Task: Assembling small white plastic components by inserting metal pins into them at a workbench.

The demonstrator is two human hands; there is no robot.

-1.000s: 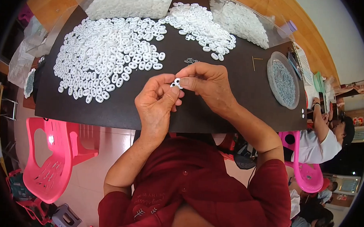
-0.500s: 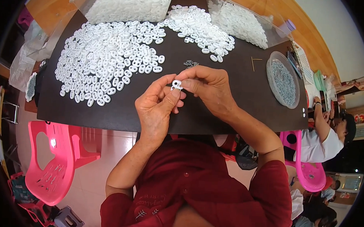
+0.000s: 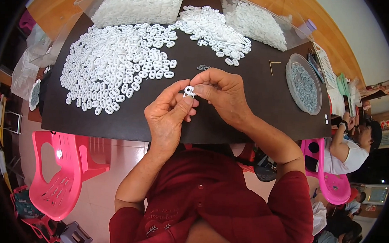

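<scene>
Above the dark table, a small white two-hole plastic cord lock (image 3: 189,91) is held between both hands. My left hand (image 3: 166,116) grips its lower side between thumb and fingers. My right hand (image 3: 224,94) pinches its upper right side with thumb and forefinger; whether a smaller part is also in that pinch is hidden. Just beyond my fingers lies a little heap of grey metal pieces that look like springs (image 3: 203,67). A broad heap of white oval two-hole pieces (image 3: 114,61) spreads to the left, and a smaller heap of white parts (image 3: 215,33) lies farther back.
Two clear bins (image 3: 138,8) (image 3: 257,24) of white parts stand at the back. A round plastic tub (image 3: 304,85) of small grey pieces sits right, near a thin brass-coloured T-shaped rod (image 3: 272,67). A pink chair (image 3: 60,172) stands left; a co-worker (image 3: 347,145) sits right.
My hands keep almost the same grip and place on the white cord lock. The view has shifted slightly, and the co-worker's arm at right has drawn back.
</scene>
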